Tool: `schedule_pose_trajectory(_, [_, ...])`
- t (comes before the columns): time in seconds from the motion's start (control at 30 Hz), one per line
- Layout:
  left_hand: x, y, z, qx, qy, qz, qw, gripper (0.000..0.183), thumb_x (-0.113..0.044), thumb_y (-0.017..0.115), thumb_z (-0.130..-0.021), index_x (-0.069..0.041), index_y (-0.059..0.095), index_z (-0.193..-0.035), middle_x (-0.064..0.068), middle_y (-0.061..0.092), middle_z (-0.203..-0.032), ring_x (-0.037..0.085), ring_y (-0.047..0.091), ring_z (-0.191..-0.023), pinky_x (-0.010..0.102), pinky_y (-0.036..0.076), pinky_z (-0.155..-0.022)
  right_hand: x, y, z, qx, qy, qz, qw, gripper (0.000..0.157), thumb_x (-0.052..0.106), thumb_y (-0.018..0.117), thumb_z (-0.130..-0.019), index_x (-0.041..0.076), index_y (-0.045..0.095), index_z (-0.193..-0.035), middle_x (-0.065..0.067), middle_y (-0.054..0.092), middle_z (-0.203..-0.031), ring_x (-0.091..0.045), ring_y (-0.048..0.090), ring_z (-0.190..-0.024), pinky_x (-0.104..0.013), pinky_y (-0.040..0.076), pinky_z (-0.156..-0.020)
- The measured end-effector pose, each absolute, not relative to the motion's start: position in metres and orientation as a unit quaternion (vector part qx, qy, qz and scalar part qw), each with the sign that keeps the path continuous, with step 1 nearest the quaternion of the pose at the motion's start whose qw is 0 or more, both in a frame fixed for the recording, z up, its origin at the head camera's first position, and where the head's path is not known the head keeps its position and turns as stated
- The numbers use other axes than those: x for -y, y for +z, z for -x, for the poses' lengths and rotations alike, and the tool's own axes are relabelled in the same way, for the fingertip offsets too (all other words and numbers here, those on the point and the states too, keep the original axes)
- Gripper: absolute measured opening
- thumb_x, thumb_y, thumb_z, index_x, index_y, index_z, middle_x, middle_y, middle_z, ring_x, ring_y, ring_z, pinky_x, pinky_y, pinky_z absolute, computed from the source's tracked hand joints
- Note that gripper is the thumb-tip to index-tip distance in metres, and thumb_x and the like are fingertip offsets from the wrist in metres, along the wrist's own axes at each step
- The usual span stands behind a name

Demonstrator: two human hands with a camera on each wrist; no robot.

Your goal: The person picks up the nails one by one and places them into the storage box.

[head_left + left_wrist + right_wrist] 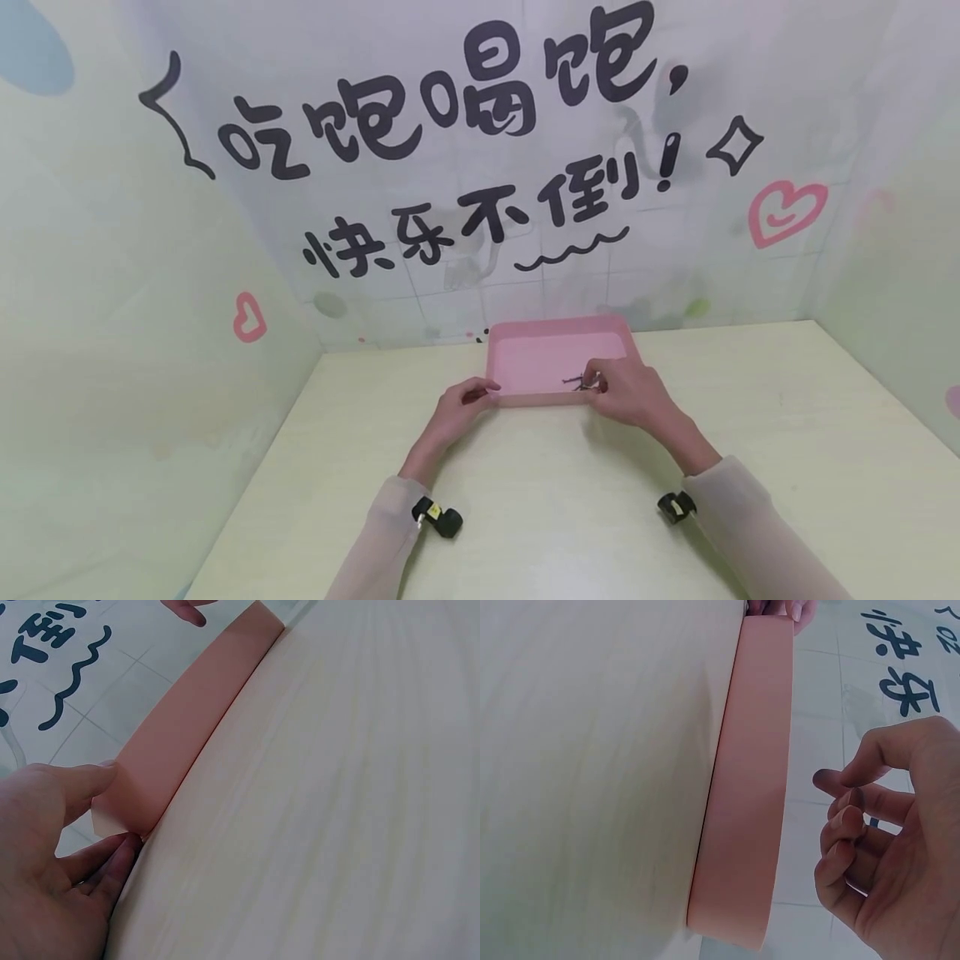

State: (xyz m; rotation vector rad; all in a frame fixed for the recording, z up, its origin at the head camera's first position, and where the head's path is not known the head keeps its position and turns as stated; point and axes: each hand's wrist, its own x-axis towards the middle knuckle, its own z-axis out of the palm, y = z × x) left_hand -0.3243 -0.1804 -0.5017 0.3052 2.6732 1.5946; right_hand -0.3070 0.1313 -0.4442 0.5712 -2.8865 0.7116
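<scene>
A shallow pink tray (pixel 551 350) sits at the back of the table, against the printed backdrop. My left hand (pixel 465 408) grips its front left corner; in the left wrist view the thumb (pixel 94 776) presses on the wall and the other fingers are at the bottom edge. Over the tray's front right edge is my right hand (pixel 626 387), fingers bent and fingertips close together. Several small, thin dark pieces (pixel 573 381), like screws or nails, show right at those fingertips in the head view. I cannot tell whether the right fingers pinch one.
Pale wood-look tabletop (pixel 525 500) extends in front of the tray. Light printed sheets (pixel 420 292) with dark lettering and hearts rise behind and at both sides. A small black camera is strapped to each wrist.
</scene>
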Motion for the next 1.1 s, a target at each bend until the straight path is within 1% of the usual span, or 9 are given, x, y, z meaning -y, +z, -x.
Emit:
schedule_pose_trajectory(0.2, [0.1804, -0.5031, 0.3224, -0.85, 0.517, -0.1, 0.004, 0.021, -0.025, 0.069, -0.099, -0.019, 0.075, -0.118, 0.004, 0.074, -0.115, 0.018, 0.066, -0.108, 0.041, 0.05, -0.101, -0.1307, -0.4414, 0.3056, 0.948, 0.248, -0.192, 0.053, 0.014, 0.021, 0.066, -0.088, 0.013, 0.074, -0.098, 0.001, 0.074, -0.087, -0.012, 0.059, -0.07, -0.03, 0.045, -0.058])
schedule_pose_trajectory(0.37, [0.1791, -0.5044, 0.3207, -0.853, 0.511, -0.104, 0.013, 0.022, -0.025, 0.068, -0.1, -0.019, 0.075, -0.12, 0.003, 0.073, -0.117, 0.017, 0.066, -0.109, 0.039, 0.051, -0.101, -0.1326, -0.4394, 0.3017, 0.948, 0.25, -0.19, 0.043, 0.018, 0.021, 0.066, -0.088, 0.013, 0.075, -0.101, 0.001, 0.071, -0.085, -0.013, 0.058, -0.072, -0.029, 0.045, -0.061])
schedule_pose_trajectory(0.63, [0.181, -0.5025, 0.3221, -0.852, 0.513, -0.1, 0.011, 0.021, -0.026, 0.068, -0.1, -0.02, 0.075, -0.12, 0.003, 0.073, -0.118, 0.019, 0.066, -0.111, 0.042, 0.051, -0.103, -0.1322, -0.4394, 0.3032, 0.946, 0.26, -0.189, 0.044, 0.015, 0.021, 0.067, -0.09, 0.012, 0.074, -0.1, 0.001, 0.072, -0.084, -0.013, 0.058, -0.07, -0.031, 0.045, -0.06])
schedule_pose_trajectory(0.83, [0.1836, -0.5034, 0.3228, -0.852, 0.513, -0.104, 0.012, 0.021, -0.026, 0.068, -0.1, -0.019, 0.075, -0.12, 0.003, 0.073, -0.12, 0.019, 0.066, -0.112, 0.043, 0.051, -0.104, -0.1322, -0.4423, 0.3051, 0.947, 0.253, -0.19, 0.046, 0.017, 0.022, 0.067, -0.091, 0.011, 0.074, -0.102, 0.0, 0.07, -0.084, -0.013, 0.057, -0.071, -0.03, 0.044, -0.06])
schedule_pose_trajectory(0.97, [0.1842, -0.504, 0.3228, -0.848, 0.52, -0.105, 0.009, 0.021, -0.025, 0.069, -0.1, -0.019, 0.075, -0.119, 0.004, 0.073, -0.12, 0.02, 0.067, -0.113, 0.045, 0.051, -0.105, -0.1315, -0.4437, 0.3064, 0.947, 0.25, -0.195, 0.05, 0.016, 0.022, 0.067, -0.091, 0.012, 0.074, -0.101, 0.0, 0.071, -0.084, -0.013, 0.058, -0.072, -0.03, 0.044, -0.06])
schedule_pose_trajectory(1.1, [0.184, -0.5035, 0.3236, -0.844, 0.525, -0.104, 0.011, 0.021, -0.025, 0.07, -0.099, -0.02, 0.075, -0.118, 0.003, 0.073, -0.119, 0.02, 0.067, -0.112, 0.045, 0.051, -0.104, -0.1307, -0.4429, 0.3082, 0.947, 0.25, -0.197, 0.048, 0.017, 0.022, 0.068, -0.09, 0.011, 0.075, -0.101, 0.0, 0.073, -0.086, -0.012, 0.06, -0.073, -0.03, 0.046, -0.061])
